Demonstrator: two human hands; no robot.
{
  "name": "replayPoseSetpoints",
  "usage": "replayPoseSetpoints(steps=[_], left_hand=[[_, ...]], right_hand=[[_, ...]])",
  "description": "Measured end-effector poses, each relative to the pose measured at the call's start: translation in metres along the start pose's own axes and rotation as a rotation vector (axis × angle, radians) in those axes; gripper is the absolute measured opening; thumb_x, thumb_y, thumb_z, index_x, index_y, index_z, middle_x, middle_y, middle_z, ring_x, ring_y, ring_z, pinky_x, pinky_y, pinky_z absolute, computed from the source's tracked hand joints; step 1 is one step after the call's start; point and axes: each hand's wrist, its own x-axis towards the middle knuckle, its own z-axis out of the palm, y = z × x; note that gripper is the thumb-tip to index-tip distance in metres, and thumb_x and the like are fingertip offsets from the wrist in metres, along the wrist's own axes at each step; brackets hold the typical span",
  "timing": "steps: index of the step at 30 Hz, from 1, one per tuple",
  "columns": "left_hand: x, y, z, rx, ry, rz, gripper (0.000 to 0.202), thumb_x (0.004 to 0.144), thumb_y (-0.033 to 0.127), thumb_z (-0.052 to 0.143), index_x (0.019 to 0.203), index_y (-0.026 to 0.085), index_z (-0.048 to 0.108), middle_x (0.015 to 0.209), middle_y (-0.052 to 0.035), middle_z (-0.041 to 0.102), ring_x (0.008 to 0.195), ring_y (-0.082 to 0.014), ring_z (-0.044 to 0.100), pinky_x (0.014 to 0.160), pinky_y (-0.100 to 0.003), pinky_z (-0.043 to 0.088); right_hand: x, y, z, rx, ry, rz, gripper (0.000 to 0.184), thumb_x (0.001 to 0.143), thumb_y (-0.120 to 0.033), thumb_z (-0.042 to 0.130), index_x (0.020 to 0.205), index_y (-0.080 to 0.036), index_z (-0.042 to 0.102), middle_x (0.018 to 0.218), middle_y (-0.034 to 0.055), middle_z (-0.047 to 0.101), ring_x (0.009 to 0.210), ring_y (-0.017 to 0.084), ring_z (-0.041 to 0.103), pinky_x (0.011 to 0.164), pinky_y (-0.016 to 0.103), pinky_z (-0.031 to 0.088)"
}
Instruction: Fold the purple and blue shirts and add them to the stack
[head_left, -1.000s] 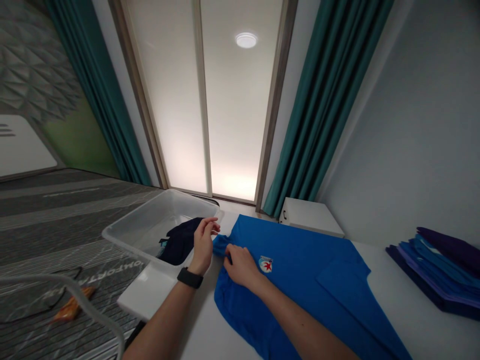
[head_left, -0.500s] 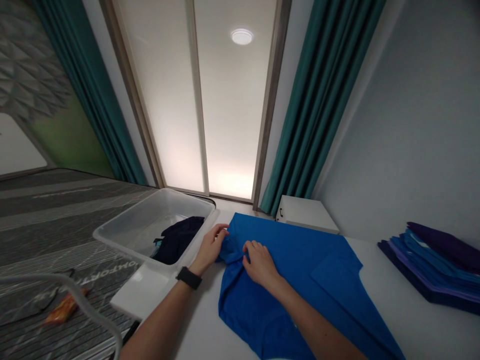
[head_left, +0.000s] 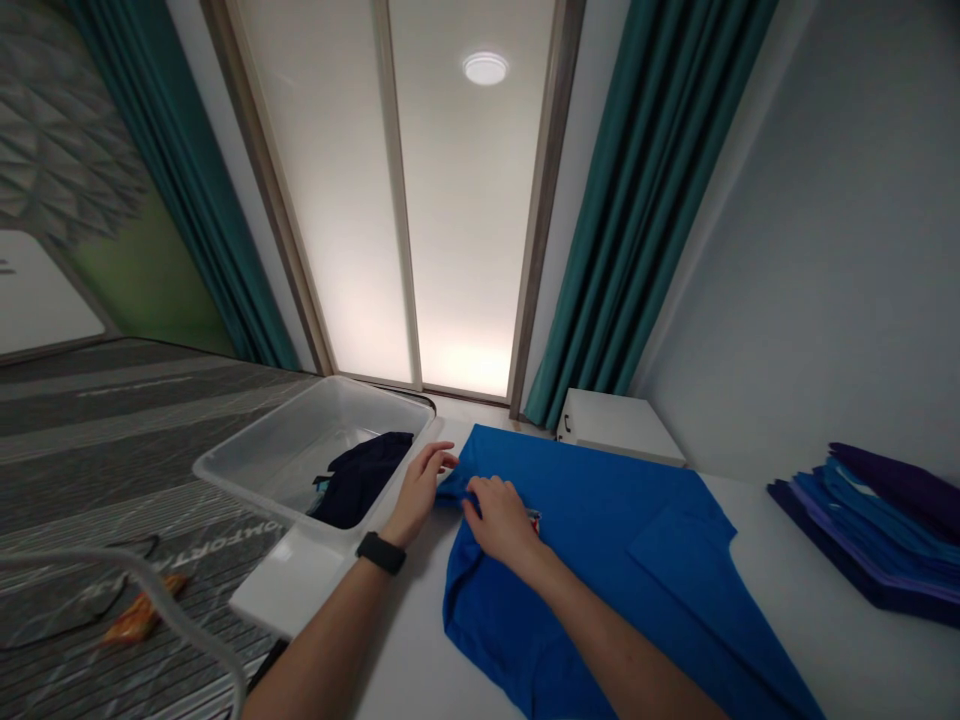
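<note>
A: head view; where's the garment?

B: I see the blue shirt [head_left: 607,520] spread flat on the white table [head_left: 787,620]; its far-left corner is bunched just beside the clear bin [head_left: 247,470]; a badge on it peeks out from behind the knuckles

A: hands?

B: left hand [head_left: 418,492] lies at that corner; fingers nearly straight, tips touching the fabric edge; I can't tell whether the thumb pinches underneath; black watch [head_left: 380,552] on that wrist; right hand [head_left: 499,520] rests on the shirt, fingers curled, thumb and forefinger closed on a small fold; the two hands are close together

A: surroundings?

B: dark garment [head_left: 360,478] inside the bin; folded stack [head_left: 870,530] of blue and purple clothes at the table's right end, well apart from the hands
</note>
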Motion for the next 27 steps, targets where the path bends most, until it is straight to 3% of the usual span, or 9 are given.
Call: replayPoseSetpoints(steps=[3, 8, 12, 17, 23, 27], left_hand=[[0.0, -0.005, 0.0, 0.008, -0.056, 0.016, 0.041, 0.088, 0.045, 0.043, 0.109, 0.017, 0.064, 0.094, -0.009, 0.072, 0.093, -0.0228, 0.067, 0.086, -0.037, 0.048], [0.001, -0.021, 0.002, 0.138, -0.116, 0.047, 0.043, 0.092, 0.042, 0.041, 0.123, 0.018, 0.058, 0.107, -0.0086, 0.072, 0.11, -0.0234, 0.061, 0.101, -0.041, 0.041], [0.003, -0.033, 0.004, 0.216, -0.179, 0.05, 0.043, 0.086, 0.027, 0.045, 0.127, 0.018, 0.055, 0.114, -0.0098, 0.069, 0.11, -0.0231, 0.062, 0.1, -0.041, 0.043], [0.016, -0.037, 0.009, 0.459, -0.249, 0.189, 0.05, 0.073, 0.008, 0.045, 0.12, 0.017, 0.062, 0.12, -0.0109, 0.066, 0.115, -0.024, 0.057, 0.101, -0.04, 0.042], [0.032, -0.04, 0.015, 0.562, -0.305, 0.191, 0.039, 0.071, 0.01, 0.051, 0.103, 0.019, 0.071, 0.095, -0.0083, 0.069, 0.095, -0.0262, 0.06, 0.091, -0.04, 0.045], [0.036, -0.047, 0.015, 0.563, -0.326, 0.199, 0.03, 0.077, 0.018, 0.053, 0.1, 0.02, 0.071, 0.092, -0.0062, 0.065, 0.085, -0.0221, 0.06, 0.081, -0.034, 0.046]], right_hand=[[0.011, 0.023, -0.01, 0.174, 0.011, 0.183, 0.016, 0.095, -0.026, 0.044, 0.096, -0.021, 0.059, 0.085, 0.0025, 0.067, 0.077, 0.017, 0.059, 0.066, 0.026, 0.033], [0.015, 0.059, -0.016, 0.069, 0.007, 0.319, 0.016, 0.094, -0.026, 0.045, 0.089, -0.021, 0.06, 0.08, 0.0025, 0.067, 0.074, 0.017, 0.06, 0.064, 0.026, 0.03], [0.005, 0.069, -0.009, 0.028, 0.007, 0.297, 0.015, 0.092, -0.019, 0.045, 0.089, -0.02, 0.059, 0.083, 0.0036, 0.067, 0.079, 0.018, 0.06, 0.071, 0.028, 0.032], [-0.004, 0.066, 0.0, 0.016, 0.159, 0.152, 0.022, 0.091, -0.011, 0.038, 0.095, -0.019, 0.058, 0.097, 0.0052, 0.064, 0.093, 0.018, 0.055, 0.082, 0.03, 0.034], [-0.009, 0.06, 0.007, 0.005, 0.135, 0.031, 0.018, 0.09, -0.022, 0.049, 0.104, -0.021, 0.059, 0.107, 0.0073, 0.056, 0.103, 0.023, 0.048, 0.087, 0.035, 0.035], [-0.006, 0.062, 0.004, 0.13, 0.105, 0.062, 0.01, 0.088, -0.028, 0.055, 0.083, -0.021, 0.058, 0.098, 0.0043, 0.058, 0.099, 0.022, 0.049, 0.086, 0.036, 0.036]])
